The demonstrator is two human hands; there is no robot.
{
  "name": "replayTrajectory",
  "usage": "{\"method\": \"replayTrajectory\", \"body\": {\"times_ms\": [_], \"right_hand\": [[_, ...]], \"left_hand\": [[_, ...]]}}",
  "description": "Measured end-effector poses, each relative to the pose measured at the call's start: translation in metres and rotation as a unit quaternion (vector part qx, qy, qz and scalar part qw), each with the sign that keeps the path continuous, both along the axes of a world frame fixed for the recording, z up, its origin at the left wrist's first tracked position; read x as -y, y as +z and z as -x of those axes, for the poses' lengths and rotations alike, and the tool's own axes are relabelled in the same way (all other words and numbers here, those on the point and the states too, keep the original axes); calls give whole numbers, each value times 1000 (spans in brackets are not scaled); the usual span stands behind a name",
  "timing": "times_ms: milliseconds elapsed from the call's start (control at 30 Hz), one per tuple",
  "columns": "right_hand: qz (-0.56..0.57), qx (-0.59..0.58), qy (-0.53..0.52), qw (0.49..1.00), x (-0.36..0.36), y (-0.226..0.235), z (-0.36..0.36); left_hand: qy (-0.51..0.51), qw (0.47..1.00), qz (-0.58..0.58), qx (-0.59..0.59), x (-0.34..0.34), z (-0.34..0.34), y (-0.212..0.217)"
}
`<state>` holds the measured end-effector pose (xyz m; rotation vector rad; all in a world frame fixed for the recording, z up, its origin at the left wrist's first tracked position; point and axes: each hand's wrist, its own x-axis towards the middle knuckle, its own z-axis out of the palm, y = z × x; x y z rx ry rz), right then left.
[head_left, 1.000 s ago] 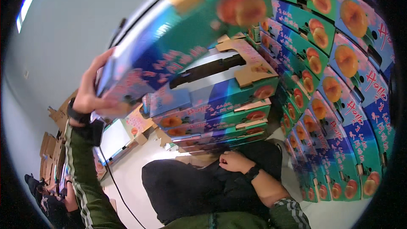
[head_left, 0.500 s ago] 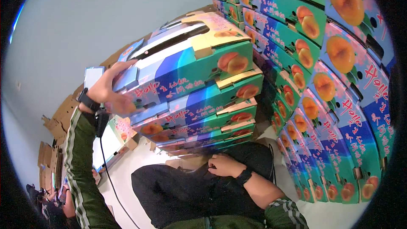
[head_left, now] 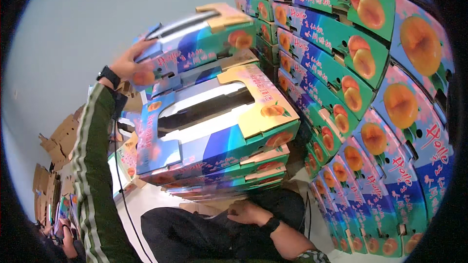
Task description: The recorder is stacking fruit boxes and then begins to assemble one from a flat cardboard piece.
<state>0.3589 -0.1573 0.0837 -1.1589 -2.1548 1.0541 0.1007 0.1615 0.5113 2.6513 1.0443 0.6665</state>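
Hands at a stack of fruit cartons

Left hand [head_left: 127, 63] raised high, my fingers wrapped around the near end of a colourful printed carton [head_left: 200, 44], holding it on top of a leaning stack of cartons [head_left: 214, 131] in front of me. My right hand [head_left: 248, 213] rests low on my dark-trousered lap [head_left: 195, 236], fingers loosely curled, gripping nothing. A tall wall of matching cartons [head_left: 370, 117], printed with orange fruit, rises at my right. Flattened brown cardboard [head_left: 53, 141] lies well apart at far left.
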Motion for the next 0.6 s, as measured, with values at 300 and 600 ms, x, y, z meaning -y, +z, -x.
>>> {"method": "replayTrajectory", "body": {"times_ms": [300,600], "right_hand": [[18,10,18,1000,-16,-8,1],[28,49,7,998,-18,17,4]], "left_hand": [[-18,990,138,27,-17,-2,-52],[-47,994,93,-39,-12,7,-47]]}}
